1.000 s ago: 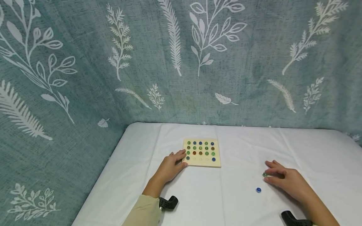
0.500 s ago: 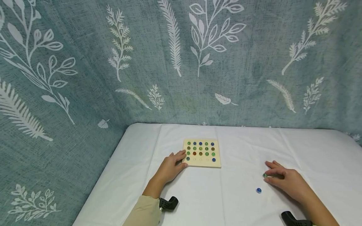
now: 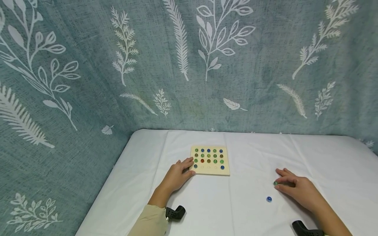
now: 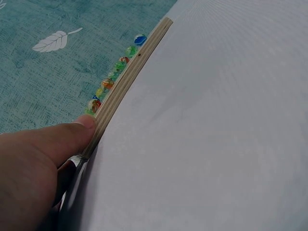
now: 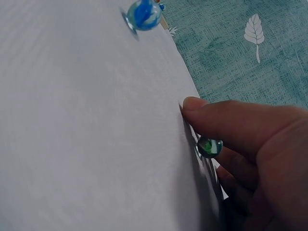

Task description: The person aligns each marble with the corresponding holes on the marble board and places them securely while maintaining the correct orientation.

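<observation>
Right grip [image 3: 296, 190] was narrow round green marble [image 3: 275, 183], lower right; off-centre pressure risked squirting it toward blue marble [image 3: 269, 199]. Left hand [image 3: 175, 176], fingers extended, touched board [image 3: 209, 172], centre; nudging risked unseating marbles.

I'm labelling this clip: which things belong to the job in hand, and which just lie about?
Job:
Pale rectangular wooden board touched by left hand
Multicoloured round glass marbles on it
Clear-green round glass marble pinched by right hand
Blue round glass marble lying nearby

Surroundings:
White fabric table covering
Teal leaf-print fabric backdrop
Black wrist-worn devices
</observation>
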The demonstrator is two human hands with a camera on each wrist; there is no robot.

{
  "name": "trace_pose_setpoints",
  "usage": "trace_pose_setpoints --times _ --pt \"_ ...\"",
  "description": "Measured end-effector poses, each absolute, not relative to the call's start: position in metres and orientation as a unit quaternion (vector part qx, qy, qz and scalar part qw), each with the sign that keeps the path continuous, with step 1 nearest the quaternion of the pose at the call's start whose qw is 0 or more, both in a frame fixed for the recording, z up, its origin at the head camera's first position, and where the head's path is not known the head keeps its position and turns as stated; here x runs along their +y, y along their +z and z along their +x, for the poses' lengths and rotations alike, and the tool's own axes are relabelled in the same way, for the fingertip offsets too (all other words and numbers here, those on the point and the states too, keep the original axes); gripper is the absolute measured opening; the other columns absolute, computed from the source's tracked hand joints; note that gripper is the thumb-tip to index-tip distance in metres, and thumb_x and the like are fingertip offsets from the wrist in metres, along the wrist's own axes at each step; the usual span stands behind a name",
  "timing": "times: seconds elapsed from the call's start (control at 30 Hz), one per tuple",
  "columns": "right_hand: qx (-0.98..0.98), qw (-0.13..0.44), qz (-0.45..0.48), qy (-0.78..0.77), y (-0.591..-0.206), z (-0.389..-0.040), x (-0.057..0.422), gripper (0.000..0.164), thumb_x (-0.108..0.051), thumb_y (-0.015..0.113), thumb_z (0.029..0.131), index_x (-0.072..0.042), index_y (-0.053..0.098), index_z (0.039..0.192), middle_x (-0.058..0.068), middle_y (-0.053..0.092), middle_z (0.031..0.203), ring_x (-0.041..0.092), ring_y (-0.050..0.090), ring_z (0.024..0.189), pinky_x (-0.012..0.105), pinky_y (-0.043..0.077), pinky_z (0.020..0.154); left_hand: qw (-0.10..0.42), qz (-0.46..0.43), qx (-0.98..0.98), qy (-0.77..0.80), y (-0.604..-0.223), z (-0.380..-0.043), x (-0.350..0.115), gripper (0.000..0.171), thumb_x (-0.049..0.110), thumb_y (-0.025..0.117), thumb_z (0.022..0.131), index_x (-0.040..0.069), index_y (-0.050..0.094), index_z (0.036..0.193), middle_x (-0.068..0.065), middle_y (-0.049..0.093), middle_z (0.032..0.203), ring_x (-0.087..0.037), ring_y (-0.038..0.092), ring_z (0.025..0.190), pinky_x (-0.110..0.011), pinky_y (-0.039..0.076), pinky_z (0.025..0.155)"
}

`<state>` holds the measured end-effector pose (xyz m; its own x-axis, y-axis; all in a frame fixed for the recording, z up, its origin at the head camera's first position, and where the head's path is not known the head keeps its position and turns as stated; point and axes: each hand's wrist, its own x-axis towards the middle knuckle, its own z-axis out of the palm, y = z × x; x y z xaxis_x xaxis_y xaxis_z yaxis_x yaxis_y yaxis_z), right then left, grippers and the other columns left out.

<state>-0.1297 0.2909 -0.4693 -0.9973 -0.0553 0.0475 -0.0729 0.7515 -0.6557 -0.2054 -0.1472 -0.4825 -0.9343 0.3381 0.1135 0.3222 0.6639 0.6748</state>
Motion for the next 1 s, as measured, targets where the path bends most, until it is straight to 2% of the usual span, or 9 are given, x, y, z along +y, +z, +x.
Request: trace_pose_setpoints --times 0.3,0.57,0.8,1.0 --pt "-0.938 0.006 0.031 0.344 -0.4665 -0.1314 0.2894 0.04 -0.047 0.07 0.088 -0.011 0.075 0.103 0.013 0.047 0.148 0.047 0.03 0.141 0.07 0.026 0.109 0.013 0.174 0.914 0.366 -0.4832 -0.2069 -0.1467 0.051 0.033 0.068 0.093 0.015 0.056 0.141 0.008 0.045 0.152 -0.033 0.034 0.145 -0.046 0.026 0.123" --pt "-0.939 -0.015 0.021 0.342 -0.4656 -0.133 0.2864 0.044 -0.049 0.07 0.088 -0.01 0.074 0.107 0.015 0.044 0.151 0.047 0.029 0.142 0.071 0.026 0.109 0.01 0.174 0.914 0.367 -0.48 -0.2051 -0.148 0.052 0.034 0.067 0.094 0.015 0.056 0.141 0.007 0.045 0.152 -0.043 0.033 0.143 -0.054 0.029 0.119" --pt "-0.943 -0.011 0.019 0.333 -0.4666 -0.1335 0.2852 0.043 -0.049 0.069 0.088 -0.009 0.074 0.105 0.016 0.045 0.15 0.048 0.031 0.141 0.07 0.027 0.108 0.012 0.167 0.914 0.37 -0.4822 -0.2051 -0.1482 0.052 0.035 0.067 0.093 0.016 0.057 0.14 0.007 0.045 0.152 -0.041 0.033 0.144 -0.053 0.028 0.12" --pt "-0.944 -0.007 0.014 0.328 -0.4658 -0.1311 0.2848 0.049 -0.052 0.065 0.091 -0.006 0.073 0.106 0.017 0.045 0.149 0.048 0.032 0.14 0.069 0.03 0.107 0.017 0.167 0.911 0.376 -0.4818 -0.2041 -0.1462 0.051 0.033 0.067 0.093 0.015 0.057 0.14 0.007 0.045 0.152 -0.039 0.032 0.145 -0.052 0.027 0.121"
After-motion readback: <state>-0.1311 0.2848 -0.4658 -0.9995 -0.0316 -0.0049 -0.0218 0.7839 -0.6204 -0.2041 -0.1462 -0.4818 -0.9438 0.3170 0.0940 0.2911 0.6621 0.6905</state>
